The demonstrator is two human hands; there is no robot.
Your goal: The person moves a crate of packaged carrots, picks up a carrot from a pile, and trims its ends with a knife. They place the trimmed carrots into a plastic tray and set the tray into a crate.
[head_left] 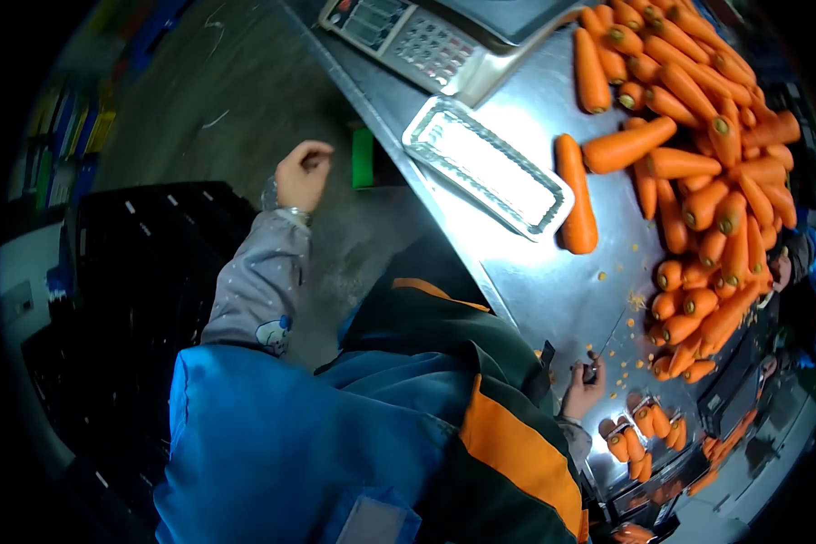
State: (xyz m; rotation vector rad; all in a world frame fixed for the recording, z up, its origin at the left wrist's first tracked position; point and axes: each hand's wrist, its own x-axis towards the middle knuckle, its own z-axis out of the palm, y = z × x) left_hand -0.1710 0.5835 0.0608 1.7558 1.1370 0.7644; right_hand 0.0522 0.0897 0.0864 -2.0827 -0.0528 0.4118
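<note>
My left hand point(303, 177) is held out over the floor, away from the table, with its fingers curled in and nothing visible in them. At the near table edge, my right hand point(586, 390) has its fingers bent around something small and dark, too small to name. A shiny rectangular tray point(480, 168) lies near the table edge with nothing in it. One loose carrot point(576, 195) rests right beside the tray. Beyond it spreads a big heap of carrots point(698, 163). Small orange scraps point(632, 322) are scattered between the heap and my right hand.
A digital scale point(426, 50) stands on the metal table point(503, 263) past the tray. Several packed carrots point(635, 444) sit near my right hand. Black crates point(154, 272) are stacked at the left. Another person's hand point(780, 269) shows at the far right beside the heap.
</note>
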